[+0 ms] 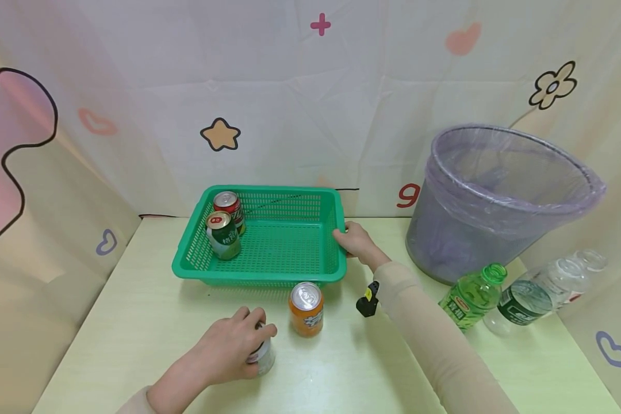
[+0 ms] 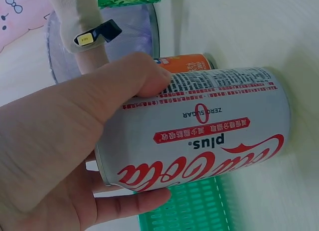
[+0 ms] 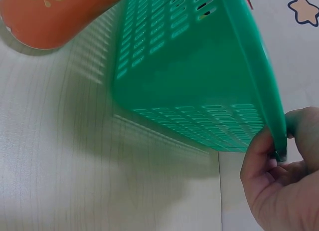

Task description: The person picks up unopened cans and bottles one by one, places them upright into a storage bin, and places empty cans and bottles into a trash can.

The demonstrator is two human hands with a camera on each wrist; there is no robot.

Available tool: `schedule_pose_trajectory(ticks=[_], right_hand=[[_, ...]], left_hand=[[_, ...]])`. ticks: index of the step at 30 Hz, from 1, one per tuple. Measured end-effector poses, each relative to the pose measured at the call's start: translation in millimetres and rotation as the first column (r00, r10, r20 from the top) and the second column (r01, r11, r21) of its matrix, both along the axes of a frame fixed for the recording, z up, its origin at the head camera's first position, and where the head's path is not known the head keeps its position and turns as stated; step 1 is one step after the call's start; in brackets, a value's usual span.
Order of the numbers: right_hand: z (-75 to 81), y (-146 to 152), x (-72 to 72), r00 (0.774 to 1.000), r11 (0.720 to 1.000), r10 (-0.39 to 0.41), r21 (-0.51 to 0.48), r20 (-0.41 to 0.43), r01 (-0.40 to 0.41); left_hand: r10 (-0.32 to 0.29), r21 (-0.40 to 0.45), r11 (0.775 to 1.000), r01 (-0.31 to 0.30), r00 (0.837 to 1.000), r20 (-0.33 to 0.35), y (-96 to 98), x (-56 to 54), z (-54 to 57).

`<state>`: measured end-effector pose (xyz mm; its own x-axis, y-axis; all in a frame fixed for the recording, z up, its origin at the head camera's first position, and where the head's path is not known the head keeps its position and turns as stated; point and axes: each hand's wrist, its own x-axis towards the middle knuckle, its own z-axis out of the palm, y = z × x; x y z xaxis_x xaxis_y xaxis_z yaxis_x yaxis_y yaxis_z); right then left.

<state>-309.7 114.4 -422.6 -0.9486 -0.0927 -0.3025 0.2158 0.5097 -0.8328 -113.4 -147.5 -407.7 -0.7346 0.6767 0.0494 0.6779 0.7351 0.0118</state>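
Note:
My left hand (image 1: 227,348) grips a white Coca-Cola Plus can (image 2: 209,126) from above, thumb on one side and fingers round the other. That can stands near the table's front, left of an orange soda can (image 1: 306,310). With my right hand (image 1: 359,244) I pinch the right rim of a green plastic basket (image 1: 274,275); in the right wrist view the thumb and curled fingers (image 3: 259,161) are on either side of the rim. Inside the basket, at its left end, stand a green can (image 1: 223,237) and a red can (image 1: 238,210) behind it.
A grey bin (image 1: 445,230) with a purple liner stands at the back right. In front of it are a green bottle (image 1: 471,296) and clear bottles (image 1: 528,302). A patterned cloth (image 1: 290,86) hangs behind the table (image 1: 119,310).

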Motion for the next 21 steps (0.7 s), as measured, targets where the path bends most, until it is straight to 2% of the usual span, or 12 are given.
schedule_pose_trajectory(ticks=[21], right_hand=[[-0.8, -0.1, -1.1, 1.000, 1.000, -0.003, 0.000, -0.007, 0.003]], left_hand=[[-0.051, -0.040, 0.998, 0.051, 0.999, 0.003, -4.0, -4.7, 3.4]])
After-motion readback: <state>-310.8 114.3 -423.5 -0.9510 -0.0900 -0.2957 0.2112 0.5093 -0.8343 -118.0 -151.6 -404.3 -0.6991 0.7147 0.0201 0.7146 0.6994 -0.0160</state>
